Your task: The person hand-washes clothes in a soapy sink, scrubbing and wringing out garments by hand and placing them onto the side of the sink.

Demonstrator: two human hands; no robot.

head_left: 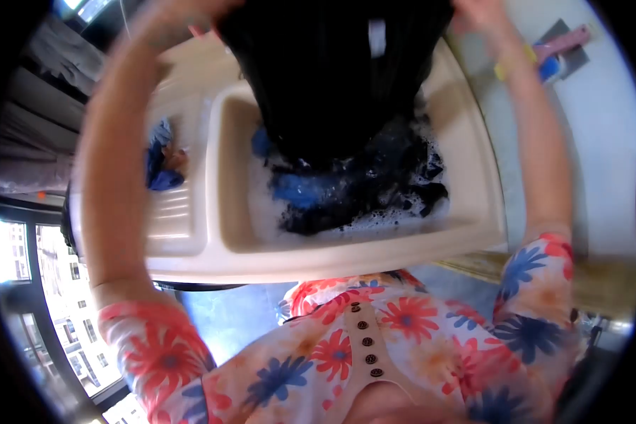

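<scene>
A black garment [332, 78] with a small white label is stretched between my two hands, its lower end hanging down to the basin. My left hand [208, 10] grips its upper left side at the top edge of the view. At the upper right side, my right hand [473, 15] holds the cloth, slightly blurred. Below, the beige basin [477, 191] holds sudsy water with dark wet clothes [374, 191] and a blue piece [300, 189] in it.
Small blue and brown cloths [164, 166] lie on the ribbed washboard [173, 219] at the left. A pink-handled tool [562, 42] rests on the pale counter [604, 155] at the right. Windows [71, 304] are at the far left.
</scene>
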